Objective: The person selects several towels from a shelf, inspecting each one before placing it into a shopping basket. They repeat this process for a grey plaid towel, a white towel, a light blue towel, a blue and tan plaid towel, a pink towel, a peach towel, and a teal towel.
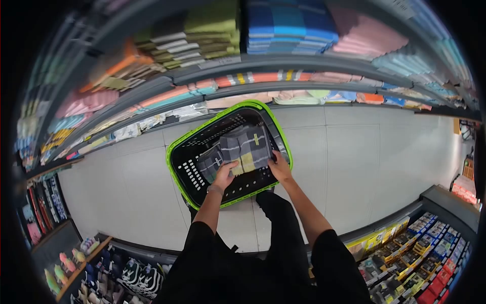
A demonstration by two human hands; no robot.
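Observation:
A folded grey plaid towel (245, 144) with white lines and a yellow patch is held between my two hands, over the inside of a shopping basket (174, 175). The basket is black with a bright green rim and perforated walls. My left hand (224, 176) grips the towel's lower left edge. At its lower right edge, my right hand (279, 167) is closed on it. Another folded dark plaid cloth (209, 164) lies in the basket, partly covered by the held towel and my left hand.
Ahead, shelves carry stacks of folded towels, among them a blue stack (291, 28) and a green-brown stack (202, 35). Pale floor tiles (349, 152) surround the basket. Behind me on the right stands a rack of small packaged goods (410, 253); slippers (142, 276) hang at the lower left.

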